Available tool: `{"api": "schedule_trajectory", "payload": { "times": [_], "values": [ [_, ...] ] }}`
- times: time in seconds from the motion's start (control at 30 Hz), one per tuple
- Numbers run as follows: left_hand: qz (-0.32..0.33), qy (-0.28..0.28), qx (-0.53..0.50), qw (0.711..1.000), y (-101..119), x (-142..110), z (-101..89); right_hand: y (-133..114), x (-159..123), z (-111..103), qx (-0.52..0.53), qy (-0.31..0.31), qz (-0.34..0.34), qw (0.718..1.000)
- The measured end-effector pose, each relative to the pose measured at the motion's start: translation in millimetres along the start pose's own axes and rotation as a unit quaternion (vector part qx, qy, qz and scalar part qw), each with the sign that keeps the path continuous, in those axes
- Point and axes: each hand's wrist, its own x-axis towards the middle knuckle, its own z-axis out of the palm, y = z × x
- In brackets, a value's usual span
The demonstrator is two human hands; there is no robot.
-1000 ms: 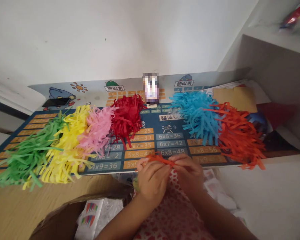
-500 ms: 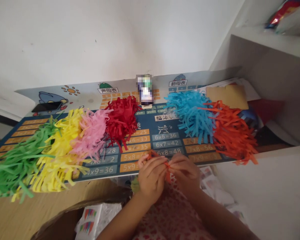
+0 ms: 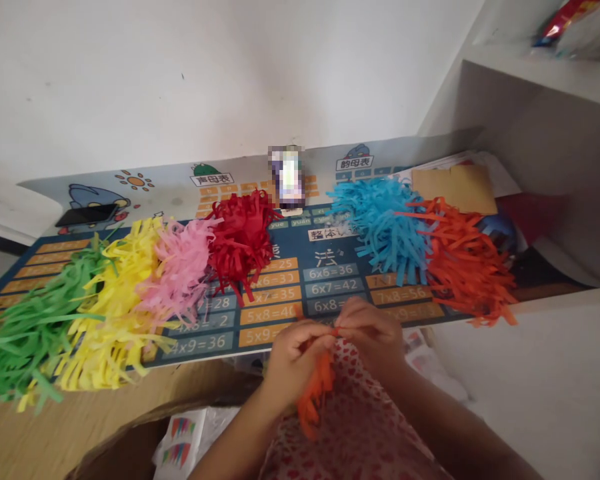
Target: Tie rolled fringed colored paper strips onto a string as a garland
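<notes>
At the front edge of the table, my left hand is closed around an orange paper tassel, whose fringe hangs below my palm. My right hand pinches the tassel's narrow twisted end, close to my left fingertips. Fringed paper tassels lie on the mat in piles: green, yellow, pink and red on the left. Blue and orange-red piles lie on the right.
A printed times-table mat covers the table and curls up against the wall. A phone stands at the back; a dark flat device lies back left. Papers fill the right corner. Below is a cardboard box with printed packets.
The orange tassel's fringe now hangs down under my left hand, which has turned and lowered slightly. My right hand stays at its twisted end. The view has shifted a little.
</notes>
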Motion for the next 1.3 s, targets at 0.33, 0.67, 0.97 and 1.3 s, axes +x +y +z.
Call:
{"api": "schedule_trajectory", "payload": {
  "times": [0.33,0.67,0.97,1.3],
  "values": [
    [-0.026,0.045,-0.16,0.986,30,68,-55.3,69,148,-75,-0.546,-0.165,0.14,0.809],
    [-0.052,0.024,-0.067,0.996,-7,153,-41.3,98,164,-75,-0.625,-0.145,0.106,0.76],
    [-0.12,0.01,-0.1,0.988,-18,149,-36.3,117,164,-36,-0.625,-0.222,0.038,0.747],
    [-0.044,0.06,-0.028,0.997,-24,151,-34.7,96,148,-31,-0.512,-0.175,0.009,0.841]
  ]
}}
